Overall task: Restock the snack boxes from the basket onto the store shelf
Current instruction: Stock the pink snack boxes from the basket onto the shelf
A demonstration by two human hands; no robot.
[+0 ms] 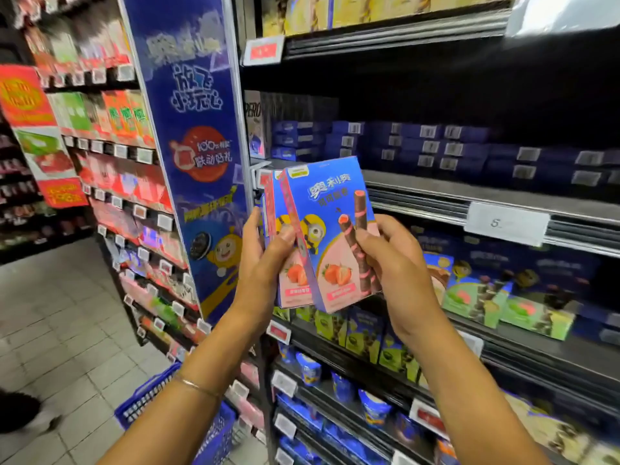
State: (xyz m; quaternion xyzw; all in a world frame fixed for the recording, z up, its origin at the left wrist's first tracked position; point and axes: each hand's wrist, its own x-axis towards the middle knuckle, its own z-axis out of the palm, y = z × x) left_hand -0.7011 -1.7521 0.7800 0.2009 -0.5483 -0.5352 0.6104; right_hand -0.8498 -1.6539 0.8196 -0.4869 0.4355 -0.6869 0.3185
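my left hand [265, 260] grips two strawberry wafer-roll boxes [332, 209] upright | my right hand [392, 263] pinches the front one's edge | before the store shelf [436, 193] | blue basket [144, 401] below it

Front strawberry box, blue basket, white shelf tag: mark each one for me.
Front strawberry box [330, 209]: head view, blue front face.
Blue basket [217, 435]: head view, mesh side wall.
White shelf tag [506, 223]: head view, tag's middle.

Shop: price-tagged shelves [436, 199], seemingly snacks [127, 119].
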